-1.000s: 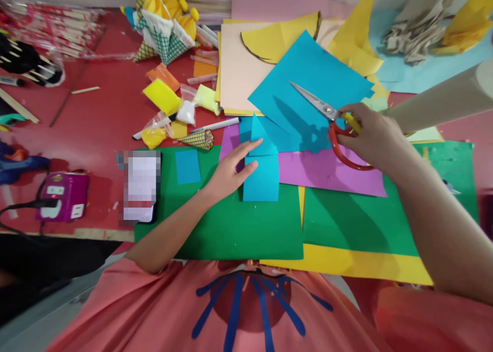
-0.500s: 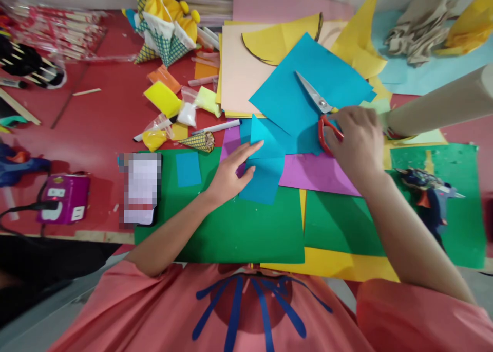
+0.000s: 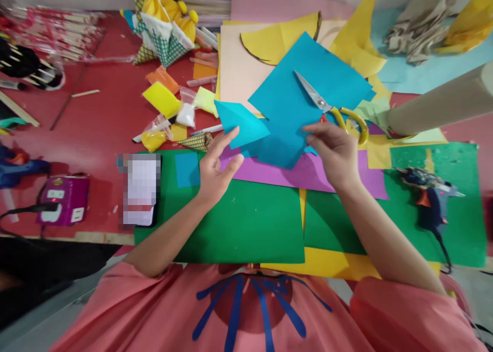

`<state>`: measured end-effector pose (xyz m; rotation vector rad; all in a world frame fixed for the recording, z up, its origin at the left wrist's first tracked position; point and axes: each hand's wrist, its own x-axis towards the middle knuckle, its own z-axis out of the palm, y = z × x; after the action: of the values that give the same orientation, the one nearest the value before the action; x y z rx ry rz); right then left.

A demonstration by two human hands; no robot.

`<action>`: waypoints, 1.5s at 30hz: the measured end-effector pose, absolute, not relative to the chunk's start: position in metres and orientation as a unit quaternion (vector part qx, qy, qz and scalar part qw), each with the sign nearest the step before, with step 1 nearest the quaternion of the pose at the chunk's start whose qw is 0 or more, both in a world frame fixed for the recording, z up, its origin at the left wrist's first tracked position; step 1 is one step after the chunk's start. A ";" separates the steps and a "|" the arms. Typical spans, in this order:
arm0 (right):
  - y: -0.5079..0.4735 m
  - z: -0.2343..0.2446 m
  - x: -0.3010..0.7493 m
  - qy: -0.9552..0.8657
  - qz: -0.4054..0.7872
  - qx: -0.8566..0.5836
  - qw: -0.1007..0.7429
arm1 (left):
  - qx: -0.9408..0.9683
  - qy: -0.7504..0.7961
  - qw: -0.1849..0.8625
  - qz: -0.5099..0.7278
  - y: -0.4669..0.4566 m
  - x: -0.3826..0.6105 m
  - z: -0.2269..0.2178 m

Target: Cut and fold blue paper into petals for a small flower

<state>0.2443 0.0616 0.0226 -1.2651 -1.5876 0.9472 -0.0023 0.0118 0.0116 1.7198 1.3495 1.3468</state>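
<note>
Both my hands hold a folded blue paper piece (image 3: 265, 136) lifted just above the purple sheet (image 3: 308, 172). My left hand (image 3: 215, 167) pinches its left pointed flap between thumb and fingers. My right hand (image 3: 333, 151) grips its right edge. The red-and-yellow-handled scissors (image 3: 331, 108) lie free on the large blue sheet (image 3: 308, 85), just behind my right hand. A small blue rectangle (image 3: 187, 169) lies on the green sheet (image 3: 239, 223) left of my left hand.
A phone (image 3: 140, 190) lies at the green sheet's left edge. A blue glue gun (image 3: 427, 198) rests on green paper at right. Yellow, pink and peach sheets, small bags, a marker (image 3: 173, 128), paper cones and a purple power strip (image 3: 61, 200) crowd the red table. A cardboard tube (image 3: 439, 108) lies at right.
My right hand let go of the scissors, which now lie on the blue sheet, and took the blue piece. Both hands lifted and unfolded the piece off the table.
</note>
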 end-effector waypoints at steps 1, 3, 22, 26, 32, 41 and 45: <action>0.070 0.021 0.249 -0.623 0.364 -0.513 0.464 | 0.620 0.501 0.300 0.524 0.013 -0.002 0.010; 0.084 0.017 0.259 -0.625 0.344 -0.512 0.479 | 0.580 0.502 0.335 0.547 0.016 -0.001 0.008; 0.014 0.014 0.215 -0.482 0.625 -0.431 0.436 | 0.578 0.462 0.501 0.449 0.003 0.012 0.008; 0.012 0.013 0.220 -0.509 0.648 -0.405 0.396 | 0.557 0.503 0.486 0.449 0.010 0.008 0.009; 0.007 0.011 0.219 -0.562 0.614 -0.406 0.377 | 0.589 0.541 0.485 0.355 0.014 0.007 0.012; 0.007 0.008 0.213 -0.538 0.601 -0.455 0.376 | 0.582 0.524 0.477 0.399 -0.003 0.017 0.014; 0.006 0.006 0.212 -0.574 0.564 -0.451 0.386 | 0.617 0.520 0.456 0.375 -0.006 0.019 0.014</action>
<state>0.2121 0.0057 0.0057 -1.1485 -1.4626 1.4358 0.0194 -0.0058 0.0140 1.5220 1.2818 0.9239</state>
